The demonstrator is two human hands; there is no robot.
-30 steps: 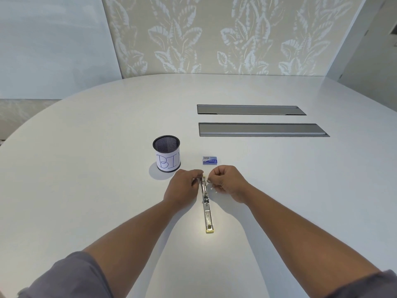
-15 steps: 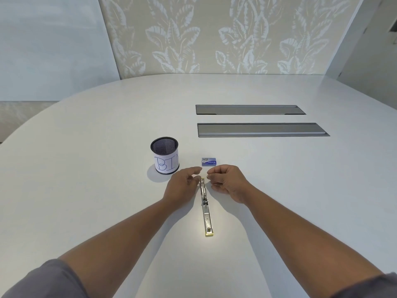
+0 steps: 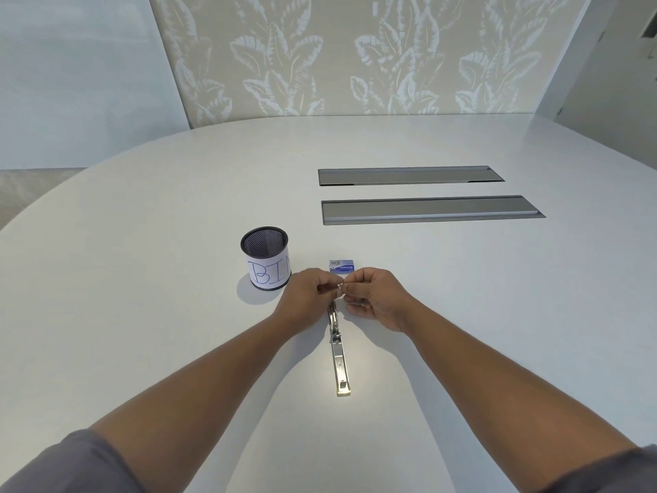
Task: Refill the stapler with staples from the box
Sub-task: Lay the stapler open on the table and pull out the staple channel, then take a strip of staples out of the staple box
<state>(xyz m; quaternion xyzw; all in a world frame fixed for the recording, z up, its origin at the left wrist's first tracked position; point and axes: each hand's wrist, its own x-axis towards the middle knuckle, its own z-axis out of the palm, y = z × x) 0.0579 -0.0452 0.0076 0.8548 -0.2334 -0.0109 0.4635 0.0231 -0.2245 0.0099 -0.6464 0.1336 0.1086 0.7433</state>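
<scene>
While both hands meet at frame centre, I count one stapler [image 3: 338,345], one staple box [image 3: 342,266], one mesh cup [image 3: 266,257] marked "BI" and two grey slots [image 3: 419,193] on the white table [image 3: 142,297]. My left hand [image 3: 306,301] and right hand [image 3: 377,299] are curled, fingertips pinching something small and pale between them; what it is I cannot tell. Opened flat, the stapler lies below them, the box just above.

Long shiny chrome metal stapler [image 3: 339,354], polished w/ bright glare at near end; black wire-mesh metal cup [image 3: 265,256] w/ matt white paper label; small blue-white printed card box [image 3: 342,266]; smooth matt white bench [image 3: 142,279]; brushed grey metal slots [image 3: 426,209]
</scene>
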